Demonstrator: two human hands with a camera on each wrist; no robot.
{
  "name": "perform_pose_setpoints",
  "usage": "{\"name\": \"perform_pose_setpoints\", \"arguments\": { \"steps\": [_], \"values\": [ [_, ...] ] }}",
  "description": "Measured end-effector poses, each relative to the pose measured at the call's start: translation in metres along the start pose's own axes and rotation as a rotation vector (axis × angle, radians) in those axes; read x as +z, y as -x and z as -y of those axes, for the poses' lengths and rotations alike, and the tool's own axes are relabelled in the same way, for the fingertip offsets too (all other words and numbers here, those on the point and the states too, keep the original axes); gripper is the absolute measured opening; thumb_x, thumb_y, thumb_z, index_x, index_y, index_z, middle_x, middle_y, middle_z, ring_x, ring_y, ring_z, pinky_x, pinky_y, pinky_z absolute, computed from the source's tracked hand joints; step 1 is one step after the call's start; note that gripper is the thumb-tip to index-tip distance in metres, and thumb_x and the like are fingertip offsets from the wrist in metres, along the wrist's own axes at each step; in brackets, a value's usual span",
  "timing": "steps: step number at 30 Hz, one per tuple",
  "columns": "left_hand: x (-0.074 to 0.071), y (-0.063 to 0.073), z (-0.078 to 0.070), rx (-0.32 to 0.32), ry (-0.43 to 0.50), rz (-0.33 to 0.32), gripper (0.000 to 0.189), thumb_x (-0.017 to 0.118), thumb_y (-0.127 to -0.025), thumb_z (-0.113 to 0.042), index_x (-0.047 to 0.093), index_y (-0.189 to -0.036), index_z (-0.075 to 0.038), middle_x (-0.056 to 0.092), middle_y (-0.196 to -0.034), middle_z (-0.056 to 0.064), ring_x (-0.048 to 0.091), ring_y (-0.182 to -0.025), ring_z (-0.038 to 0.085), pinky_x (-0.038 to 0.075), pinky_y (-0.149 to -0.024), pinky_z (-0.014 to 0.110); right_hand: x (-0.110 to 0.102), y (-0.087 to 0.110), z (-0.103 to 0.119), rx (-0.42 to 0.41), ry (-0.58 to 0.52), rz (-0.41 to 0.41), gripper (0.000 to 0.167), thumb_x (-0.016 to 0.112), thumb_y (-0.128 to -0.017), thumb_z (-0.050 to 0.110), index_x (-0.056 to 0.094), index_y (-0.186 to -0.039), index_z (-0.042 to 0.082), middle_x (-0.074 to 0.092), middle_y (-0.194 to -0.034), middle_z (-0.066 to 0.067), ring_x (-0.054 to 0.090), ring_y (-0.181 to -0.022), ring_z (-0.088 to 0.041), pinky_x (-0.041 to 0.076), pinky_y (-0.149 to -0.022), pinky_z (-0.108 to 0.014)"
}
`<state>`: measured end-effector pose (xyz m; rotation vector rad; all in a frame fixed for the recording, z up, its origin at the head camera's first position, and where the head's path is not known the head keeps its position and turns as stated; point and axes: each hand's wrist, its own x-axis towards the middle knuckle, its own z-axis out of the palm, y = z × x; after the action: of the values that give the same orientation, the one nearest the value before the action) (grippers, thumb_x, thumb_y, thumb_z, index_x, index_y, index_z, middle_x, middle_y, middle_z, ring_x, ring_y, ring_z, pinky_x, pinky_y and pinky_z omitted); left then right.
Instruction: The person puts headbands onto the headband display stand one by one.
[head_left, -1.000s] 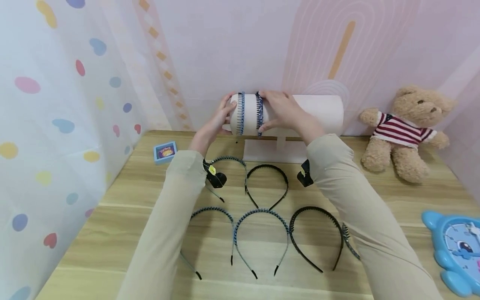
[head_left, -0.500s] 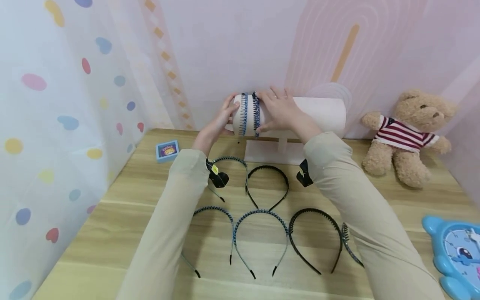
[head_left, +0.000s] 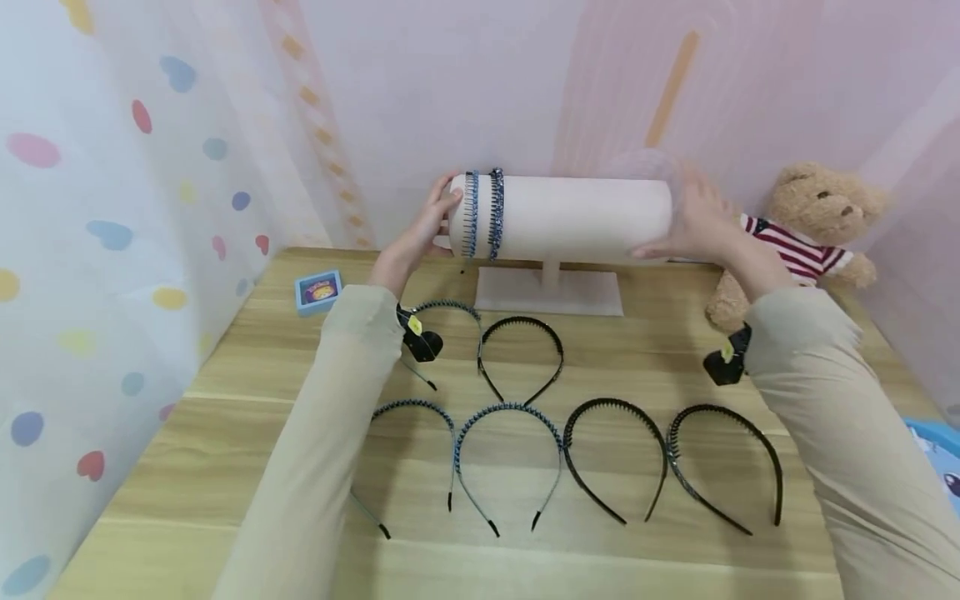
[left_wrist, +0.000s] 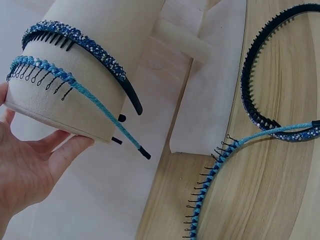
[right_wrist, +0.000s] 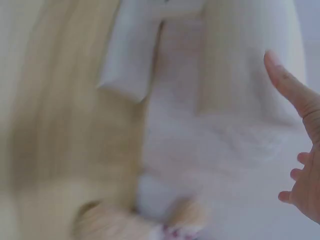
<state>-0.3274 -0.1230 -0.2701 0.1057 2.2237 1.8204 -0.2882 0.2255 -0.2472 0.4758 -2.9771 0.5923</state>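
Observation:
A cream cylinder stand (head_left: 570, 218) stands at the back of the wooden table (head_left: 225, 417). Two blue headbands (head_left: 483, 215) sit side by side near its left end: a thin light-blue one (left_wrist: 65, 82) and a beaded dark-blue one (left_wrist: 85, 47). My left hand (head_left: 427, 227) cups the cylinder's left end (left_wrist: 55, 120), fingers spread open on it (left_wrist: 30, 165). My right hand (head_left: 693, 221) lies open against the cylinder's right end, fingers straight; it is blurred in the right wrist view (right_wrist: 300, 150). Several more headbands (head_left: 585, 458) lie on the table in front.
A teddy bear in a striped shirt (head_left: 802, 237) sits at the back right, just behind my right hand. A small blue box (head_left: 318, 291) lies at the back left. A blue toy clock (head_left: 941, 467) shows at the right edge. Curtain and wall close in the table.
My right hand left the second headband and moved right to the cylinder's far end. The second headband now sits closer to the first. The left hand stayed at the left end.

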Motion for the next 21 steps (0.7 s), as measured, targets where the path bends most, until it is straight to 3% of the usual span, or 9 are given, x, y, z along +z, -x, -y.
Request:
{"name": "perform_pose_setpoints", "arguments": {
  "steps": [3, 5, 8, 10, 13, 17, 21],
  "values": [
    [-0.005, 0.001, -0.001, -0.004, 0.008, -0.002, 0.049, 0.028, -0.097, -0.044, 0.009, -0.142, -0.044, 0.029, -0.143, 0.012, 0.036, -0.126, 0.034, 0.037, -0.098, 0.056, 0.012, 0.012, -0.025, 0.065, -0.042, 0.048, 0.129, 0.08, -0.063, 0.045, -0.008, -0.144, -0.003, -0.001, -0.146, -0.036, 0.004, -0.134, -0.052, 0.008, -0.107, -0.064],
    [-0.008, 0.001, -0.001, -0.006, 0.011, -0.004, 0.049, 0.029, -0.097, -0.044, 0.009, -0.142, -0.045, 0.028, -0.144, 0.011, 0.036, -0.126, 0.034, 0.037, -0.098, 0.056, 0.022, 0.018, -0.035, 0.115, -0.04, 0.154, 0.123, 0.075, -0.067, 0.051, -0.002, -0.142, -0.009, 0.0, -0.143, -0.041, 0.005, -0.131, -0.055, 0.011, -0.106, -0.065],
    [-0.009, 0.001, -0.001, -0.009, 0.013, -0.006, 0.049, 0.029, -0.097, -0.045, 0.008, -0.142, -0.045, 0.028, -0.144, 0.011, 0.036, -0.126, 0.033, 0.037, -0.098, 0.055, 0.044, 0.02, -0.037, 0.118, -0.101, 0.332, 0.099, 0.07, -0.076, 0.046, 0.021, -0.137, -0.015, 0.021, -0.138, -0.042, 0.023, -0.127, -0.053, 0.024, -0.104, -0.061],
    [-0.008, 0.001, -0.001, -0.009, 0.015, -0.009, 0.049, 0.029, -0.097, -0.044, 0.009, -0.142, -0.045, 0.029, -0.144, 0.011, 0.036, -0.126, 0.034, 0.037, -0.098, 0.055, 0.058, 0.018, -0.03, 0.089, -0.123, 0.444, 0.081, 0.065, -0.081, 0.042, 0.035, -0.131, -0.015, 0.035, -0.132, -0.039, 0.035, -0.121, -0.05, 0.032, -0.101, -0.057],
    [-0.006, 0.001, -0.002, -0.012, 0.02, -0.007, 0.049, 0.03, -0.097, -0.044, 0.009, -0.142, -0.044, 0.029, -0.143, 0.011, 0.037, -0.126, 0.034, 0.037, -0.098, 0.056, 0.08, 0.01, -0.012, 0.017, -0.149, 0.545, 0.062, 0.061, -0.085, 0.035, 0.046, -0.123, -0.012, 0.048, -0.124, -0.032, 0.047, -0.115, -0.043, 0.04, -0.098, -0.051],
    [-0.003, 0.003, -0.002, -0.015, 0.02, -0.004, 0.049, 0.029, -0.097, -0.043, 0.009, -0.142, -0.042, 0.029, -0.143, 0.012, 0.036, -0.126, 0.035, 0.037, -0.098, 0.056, 0.108, -0.004, 0.017, -0.044, -0.162, 0.596, 0.054, 0.059, -0.088, 0.032, 0.049, -0.122, -0.009, 0.052, -0.123, -0.028, 0.05, -0.114, -0.039, 0.041, -0.098, -0.048],
    [0.003, 0.003, -0.001, -0.017, 0.013, 0.004, 0.049, 0.028, -0.098, -0.042, 0.009, -0.142, -0.042, 0.029, -0.143, 0.012, 0.036, -0.127, 0.035, 0.036, -0.099, 0.057, 0.132, -0.012, 0.039, -0.02, -0.229, 0.599, 0.047, 0.061, -0.087, 0.026, 0.052, -0.116, -0.009, 0.061, -0.103, -0.021, 0.059, -0.091, -0.027, 0.052, -0.082, -0.037]
  ]
}}
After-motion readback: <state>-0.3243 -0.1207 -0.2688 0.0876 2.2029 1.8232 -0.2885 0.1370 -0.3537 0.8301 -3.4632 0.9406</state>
